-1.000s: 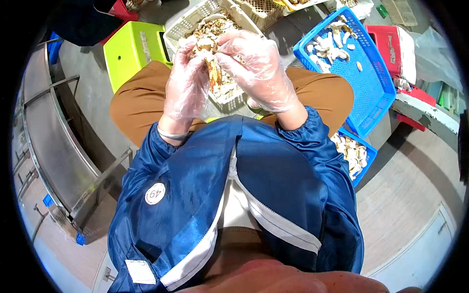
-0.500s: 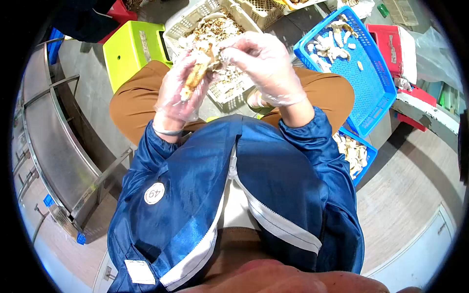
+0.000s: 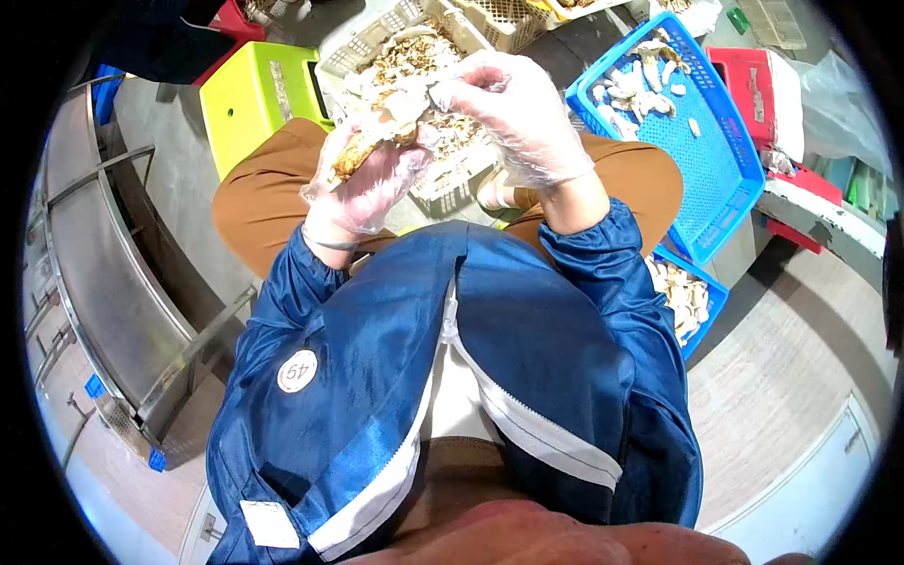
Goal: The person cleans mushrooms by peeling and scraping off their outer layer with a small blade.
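Note:
My left hand (image 3: 372,184), in a clear plastic glove, is closed around a mushroom (image 3: 399,110) with a pale upper part and a brown, dirty-looking stem end pointing toward me. My right hand (image 3: 523,118), gloved the same way, is closed in a pinch beside the mushroom's pale end. Whatever its fingertips hold is too small to make out. Below both hands stands a white plastic crate (image 3: 447,196) with brown and whitish scraps (image 3: 410,58) in it.
To the right lies a blue tray (image 3: 702,202) with several pale mushroom pieces (image 3: 640,94). A second blue tray (image 3: 719,299) of pieces sits partly under it. A lime-green stool (image 3: 240,108) stands left; a metal frame (image 3: 122,273) is farther left. A red stool (image 3: 739,89) is at right.
The mushroom has turned in my left hand, its brown stem end now farther left and higher, its pale part more exposed. My right hand has shifted slightly up and right.

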